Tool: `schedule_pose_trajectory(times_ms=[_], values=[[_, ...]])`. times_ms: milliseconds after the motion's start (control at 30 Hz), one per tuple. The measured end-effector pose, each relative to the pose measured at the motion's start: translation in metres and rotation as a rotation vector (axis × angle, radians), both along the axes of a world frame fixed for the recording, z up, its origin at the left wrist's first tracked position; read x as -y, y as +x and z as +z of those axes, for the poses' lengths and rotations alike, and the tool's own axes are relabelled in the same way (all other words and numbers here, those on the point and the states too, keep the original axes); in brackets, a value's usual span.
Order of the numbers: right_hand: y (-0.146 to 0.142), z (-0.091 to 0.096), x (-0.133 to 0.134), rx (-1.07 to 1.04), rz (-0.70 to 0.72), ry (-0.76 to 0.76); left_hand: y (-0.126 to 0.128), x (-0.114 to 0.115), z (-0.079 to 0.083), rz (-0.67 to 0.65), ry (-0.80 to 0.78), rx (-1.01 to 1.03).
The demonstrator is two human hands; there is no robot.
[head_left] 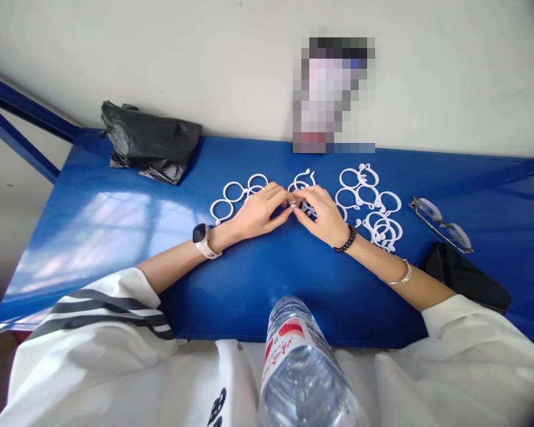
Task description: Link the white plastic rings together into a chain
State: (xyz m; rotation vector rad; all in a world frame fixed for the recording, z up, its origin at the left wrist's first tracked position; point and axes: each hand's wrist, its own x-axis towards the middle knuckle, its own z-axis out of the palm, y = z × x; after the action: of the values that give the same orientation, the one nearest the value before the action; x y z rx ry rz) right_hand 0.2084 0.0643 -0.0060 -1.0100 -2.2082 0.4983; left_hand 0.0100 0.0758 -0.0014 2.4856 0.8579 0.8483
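The left hand [256,213] and right hand [323,214] pinch a small white piece [292,203] between fingers [276,198], mostly hiding it; some rings [300,182] behind are partly covered.

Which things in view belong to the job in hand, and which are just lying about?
Job: left hand, right hand, white piece pinched between them, white rings on both sides.

Apparently lying about: black bag, glasses, phone-like slab, water bottle; pixelated object unclear.

A black plastic bag [153,139] lies on the blue counter [231,290]'s left; eyeglasses [444,225] rest near a black phone [465,277], right; a clear bottle [300,367] is nearest.
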Motion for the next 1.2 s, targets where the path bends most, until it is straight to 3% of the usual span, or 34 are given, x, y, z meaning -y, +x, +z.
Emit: schedule_pose_trajectory(times_ms=[1200], values=[[-0.0001, 0.0013, 0.0005, -0.005, -0.028, -0.004, 0.0001, 0.001, -0.0004, 0.004, -0.045, -0.013]])
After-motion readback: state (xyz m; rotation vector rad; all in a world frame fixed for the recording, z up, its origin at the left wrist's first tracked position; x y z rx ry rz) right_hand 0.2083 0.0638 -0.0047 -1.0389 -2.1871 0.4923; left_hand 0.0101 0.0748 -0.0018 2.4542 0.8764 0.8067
